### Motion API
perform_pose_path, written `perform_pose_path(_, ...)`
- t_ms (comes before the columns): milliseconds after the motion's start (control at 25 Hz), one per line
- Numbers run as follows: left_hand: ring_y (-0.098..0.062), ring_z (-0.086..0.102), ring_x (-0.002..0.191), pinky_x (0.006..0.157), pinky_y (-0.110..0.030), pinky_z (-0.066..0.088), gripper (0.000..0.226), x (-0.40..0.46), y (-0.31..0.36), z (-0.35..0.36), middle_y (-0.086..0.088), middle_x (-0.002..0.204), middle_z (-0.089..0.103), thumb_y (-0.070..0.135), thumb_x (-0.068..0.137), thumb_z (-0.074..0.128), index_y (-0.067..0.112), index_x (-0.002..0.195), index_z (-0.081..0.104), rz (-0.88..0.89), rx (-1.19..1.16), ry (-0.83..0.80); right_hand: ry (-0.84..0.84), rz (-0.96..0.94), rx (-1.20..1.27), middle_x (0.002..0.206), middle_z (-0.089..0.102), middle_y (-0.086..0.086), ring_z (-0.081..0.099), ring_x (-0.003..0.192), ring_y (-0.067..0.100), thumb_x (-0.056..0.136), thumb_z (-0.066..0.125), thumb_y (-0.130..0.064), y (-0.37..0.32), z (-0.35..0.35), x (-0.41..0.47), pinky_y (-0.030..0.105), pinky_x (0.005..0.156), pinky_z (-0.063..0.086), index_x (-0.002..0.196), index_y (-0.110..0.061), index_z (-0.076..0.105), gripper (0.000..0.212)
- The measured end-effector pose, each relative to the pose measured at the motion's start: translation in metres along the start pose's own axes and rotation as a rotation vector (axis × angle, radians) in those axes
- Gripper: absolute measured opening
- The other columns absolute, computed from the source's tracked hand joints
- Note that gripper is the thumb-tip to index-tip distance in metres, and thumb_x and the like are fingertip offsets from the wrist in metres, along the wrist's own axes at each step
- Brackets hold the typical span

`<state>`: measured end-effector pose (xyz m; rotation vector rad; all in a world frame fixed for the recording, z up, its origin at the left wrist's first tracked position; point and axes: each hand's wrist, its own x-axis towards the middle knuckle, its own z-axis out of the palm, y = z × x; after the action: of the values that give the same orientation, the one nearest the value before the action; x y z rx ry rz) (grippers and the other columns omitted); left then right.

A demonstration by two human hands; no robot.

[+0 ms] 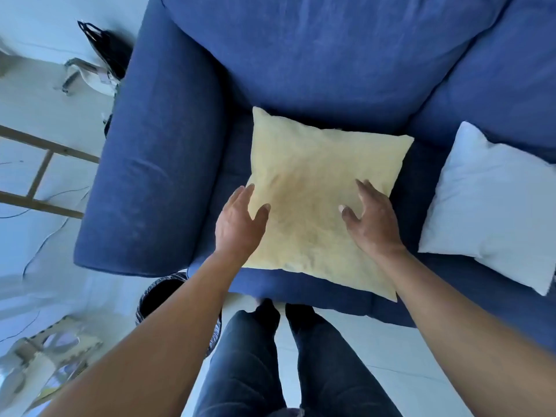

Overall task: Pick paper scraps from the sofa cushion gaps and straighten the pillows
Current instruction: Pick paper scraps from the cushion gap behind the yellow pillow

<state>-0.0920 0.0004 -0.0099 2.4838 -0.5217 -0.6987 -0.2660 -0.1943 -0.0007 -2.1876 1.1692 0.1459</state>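
- Yellow pillow point(319, 188) lies flat on the seat of the blue sofa point(162, 164), skewed, one corner reaching the backrest.
- Left hand point(239, 221) is over the pillow's left edge, fingers spread and holding nothing; contact cannot be confirmed.
- Right hand point(371, 219) is over the pillow's right side, fingers loosely splayed, likewise holding nothing.
- White pillow point(493, 206) lies just right of the yellow pillow, apart from it.
- No paper scraps visible near the yellow pillow.
- Judgement: straightening step in hand. Recommend gripping opposite edges evenly, lifting rather than dragging, and standing it square against the backrest.
- Black bin point(162, 299) stands on the floor below the pillow's left corner.
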Motion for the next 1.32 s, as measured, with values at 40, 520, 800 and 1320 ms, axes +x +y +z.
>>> perform_pose_path(40, -0.015, 0.039, 0.141, 0.108, -0.031, 0.035, 0.059, 0.008, 0.001, 0.006, 0.004, 0.157, 0.039, 0.047, 0.096, 0.056, 0.026, 0.148, 0.042, 0.006, -0.003, -0.021, -0.007, 0.017, 0.001, 0.165, 0.025, 0.004, 0.019, 0.153, 0.021, 0.099, 0.057, -0.041, 0.006, 0.002, 0.007, 0.039, 0.123, 0.021, 0.157, -0.020, 0.029, 0.067)
perform_pose_path(520, -0.017, 0.055, 0.122, 0.093, -0.032, 0.046, 0.090, 0.117, 0.002, 0.046, 0.012, 0.133, 0.056, 0.078, 0.065, 0.063, 0.031, 0.139, 0.044, -0.337, -0.178, -0.240, 0.104, 0.559, 0.510, 0.152, 0.044, -0.006, 0.044, 0.136, 0.014, 0.057, 0.070, -0.086, 0.066, 0.024, 0.075, 0.030, 0.107, 0.036, 0.150, -0.028, 0.036, 0.114)
perform_pose_path(800, -0.005, 0.073, 0.085, 0.073, -0.030, 0.059, 0.045, 0.098, 0.005, 0.015, 0.022, 0.092, 0.075, 0.069, 0.063, 0.080, 0.041, 0.096, 0.068, -0.378, -0.532, -0.328, 0.118, 0.529, 0.820, 0.112, 0.070, -0.022, 0.065, 0.101, -0.002, 0.067, 0.078, -0.069, 0.033, 0.020, 0.062, 0.020, 0.091, 0.046, 0.132, -0.033, 0.059, 0.077)
perform_pose_path(1320, -0.021, 0.054, 0.123, 0.102, -0.046, 0.048, 0.077, 0.085, -0.025, -0.003, 0.006, 0.135, 0.056, 0.058, 0.076, 0.068, 0.028, 0.142, 0.041, -0.351, -0.053, -0.206, 0.008, 0.506, 0.538, 0.118, 0.068, -0.014, 0.064, 0.113, 0.014, 0.077, 0.076, -0.057, 0.015, 0.042, 0.034, 0.034, 0.091, 0.053, 0.132, -0.037, 0.049, 0.064)
